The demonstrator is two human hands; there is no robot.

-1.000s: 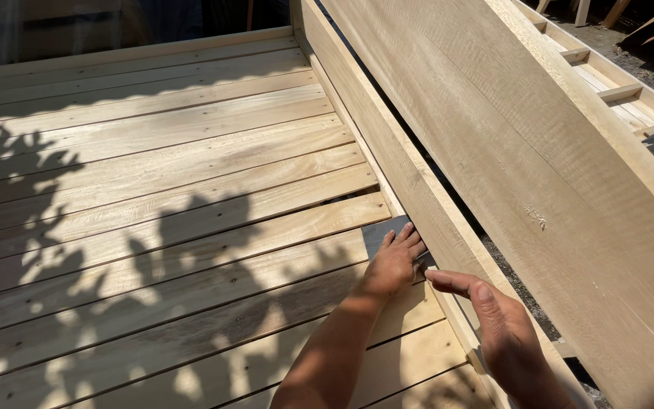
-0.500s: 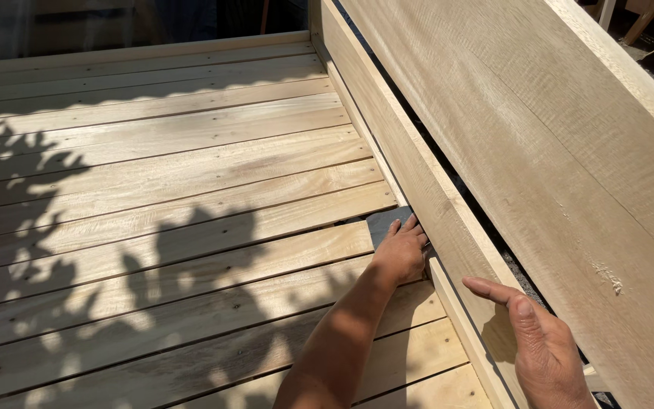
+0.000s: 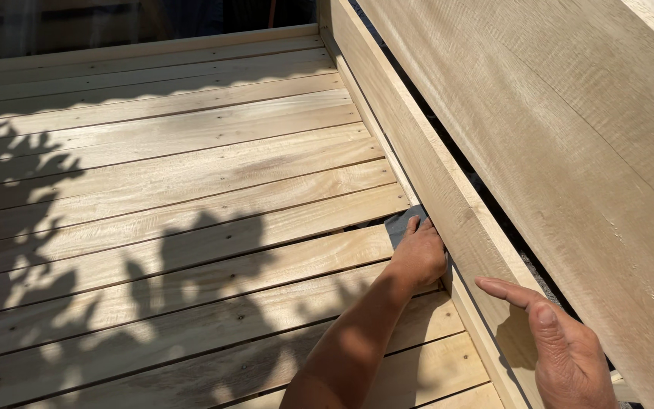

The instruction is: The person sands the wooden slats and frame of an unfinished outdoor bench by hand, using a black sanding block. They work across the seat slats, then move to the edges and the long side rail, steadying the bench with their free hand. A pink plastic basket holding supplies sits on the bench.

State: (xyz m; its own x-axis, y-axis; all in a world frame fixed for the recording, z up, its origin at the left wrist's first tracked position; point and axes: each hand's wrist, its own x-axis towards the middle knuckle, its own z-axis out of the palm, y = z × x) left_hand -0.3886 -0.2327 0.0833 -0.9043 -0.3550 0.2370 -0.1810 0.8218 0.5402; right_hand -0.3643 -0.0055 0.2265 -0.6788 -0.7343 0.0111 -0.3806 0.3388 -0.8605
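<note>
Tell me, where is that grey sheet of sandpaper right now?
The grey sheet of sandpaper lies right of centre in the head view, pressed under the left hand on the pale wooden slats, against the upright side board.

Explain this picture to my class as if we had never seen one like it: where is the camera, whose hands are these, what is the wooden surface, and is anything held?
There is no machine here. The one picture comes from a camera worn on a person's head, looking down at their own two bare hands.

The surface is a platform of pale wooden planks laid side by side, dappled with leaf shadows. Along its right edge runs an upright wooden side board, and beyond a dark gap lies a wide plank.

The left hand presses a dark grey sheet, which looks like sandpaper, onto the planks right against the side board. The right hand holds nothing; it hangs open near the top of the side board, forefinger stretched out.
</note>
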